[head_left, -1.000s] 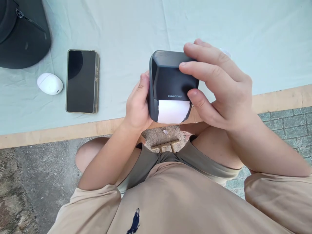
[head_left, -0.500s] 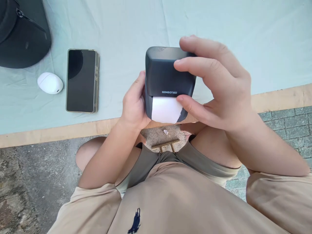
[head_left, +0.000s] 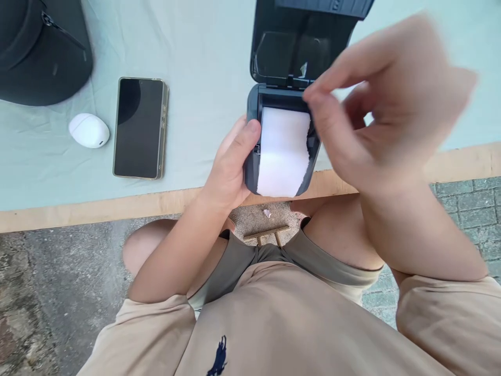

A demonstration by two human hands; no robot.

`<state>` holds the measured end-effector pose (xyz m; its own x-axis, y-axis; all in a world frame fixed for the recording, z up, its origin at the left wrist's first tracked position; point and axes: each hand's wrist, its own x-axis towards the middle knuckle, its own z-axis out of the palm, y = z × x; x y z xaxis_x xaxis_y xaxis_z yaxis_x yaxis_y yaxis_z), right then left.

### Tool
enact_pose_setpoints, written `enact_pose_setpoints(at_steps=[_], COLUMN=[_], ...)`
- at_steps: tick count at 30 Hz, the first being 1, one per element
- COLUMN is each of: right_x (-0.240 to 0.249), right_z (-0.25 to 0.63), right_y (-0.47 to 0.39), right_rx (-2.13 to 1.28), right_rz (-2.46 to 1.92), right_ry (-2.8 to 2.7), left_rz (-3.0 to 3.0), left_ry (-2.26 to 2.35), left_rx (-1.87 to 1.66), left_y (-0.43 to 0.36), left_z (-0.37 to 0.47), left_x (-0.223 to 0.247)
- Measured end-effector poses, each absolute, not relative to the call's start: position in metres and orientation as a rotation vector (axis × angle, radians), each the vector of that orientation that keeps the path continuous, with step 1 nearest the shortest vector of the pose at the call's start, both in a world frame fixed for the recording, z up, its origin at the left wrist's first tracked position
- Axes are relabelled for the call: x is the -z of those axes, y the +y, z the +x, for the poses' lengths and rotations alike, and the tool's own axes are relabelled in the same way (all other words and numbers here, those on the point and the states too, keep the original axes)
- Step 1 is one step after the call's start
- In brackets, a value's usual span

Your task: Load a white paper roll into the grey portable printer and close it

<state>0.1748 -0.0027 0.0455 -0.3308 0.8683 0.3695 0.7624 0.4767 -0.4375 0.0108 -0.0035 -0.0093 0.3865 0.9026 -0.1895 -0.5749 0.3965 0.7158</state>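
A dark label printer (head_left: 251, 180) is held over the table's front edge, its lid (head_left: 291, 55) swung up and back. White paper (head_left: 284, 151) lies in the body and runs out over the front, its right edge torn and ragged. My left hand (head_left: 235, 162) grips the printer from the left, thumb on the rim beside the paper. My right hand (head_left: 387, 104) is at the printer's upper right, blurred. Its thumb and forefinger tips meet in a pinch by the corner near the hinge; anything between them is hidden.
Left on the pale cloth (head_left: 203, 104) lie a phone (head_left: 139, 128), a small white rounded case (head_left: 89, 130) and a black zippered bag (head_left: 47, 62). A wooden strip (head_left: 97, 206) edges the table. A scrap (head_left: 267, 213) lies on the ground below.
The printer's lid, closed before, is now open, showing the paper inside. My right hand has gone from spread over the lid to a pinch at the upper right. The view has shifted slightly.
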Motion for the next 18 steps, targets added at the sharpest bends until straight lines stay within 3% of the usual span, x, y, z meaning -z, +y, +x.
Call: enact_pose_setpoints(at_steps=[12, 18], right_x=[-0.048, -0.056], right_z=[0.172, 0.18], right_y=[0.005, -0.006], right_rx=[0.285, -0.105], right_rz=[-1.543, -1.459], right_ry=[-2.568, -2.382], left_rz=[0.651, 0.583], left_ry=[0.655, 0.641], left_rx=[-0.989, -1.022], left_y=[-0.006, -0.006], left_z=[0.008, 0.009], left_x=[0.002, 0.005])
